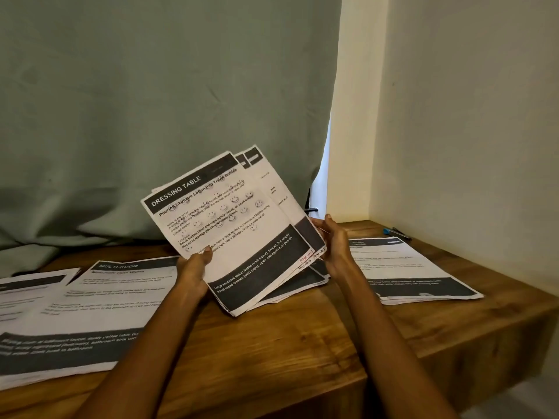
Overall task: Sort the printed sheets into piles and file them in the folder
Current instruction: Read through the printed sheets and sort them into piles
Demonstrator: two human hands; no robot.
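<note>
Two paper piles [84,313] on wooden table [272,343], green curtain [151,101] behind

Top sheet of the held stack [230,225] has a dark header reading "DRESSING TABLE", then the title "Pouring Skincare Lotion into Travel Bottles". Its bottom dark band mentions "Large skincare lotion bottle (with liquid), funnel, 3-4 empty travel-sized bottles (with caps)". The sheet on the counter [115,285] is headed "MULTI-ROOM". Everything else is too blurry.
</note>
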